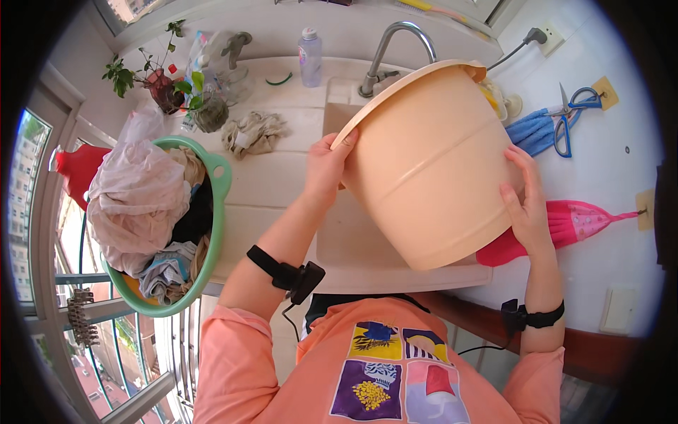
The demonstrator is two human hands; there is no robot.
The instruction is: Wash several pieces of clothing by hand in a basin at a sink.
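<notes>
A large peach plastic bucket [431, 162] is tilted over the sink [346, 240], its mouth turned toward the faucet [385, 53] and its inside hidden from me. My left hand [328, 166] grips the rim on the left, thumb on the outer wall. My right hand [526, 201] presses against the bucket's lower right side near its base, fingers spread along the wall. Both hands bear the bucket between them. Behind my right hand hangs a pink cloth [565, 222] on a wall hook.
At the left stands a green basin [217, 226] heaped with clothes [138, 191], beside a red bottle [78, 169]. A crumpled rag [254, 134], a clear bottle [309, 60] and potted plants [166, 92] sit on the counter. Blue-handled scissors [563, 127] and a blue towel [531, 133] hang at the right.
</notes>
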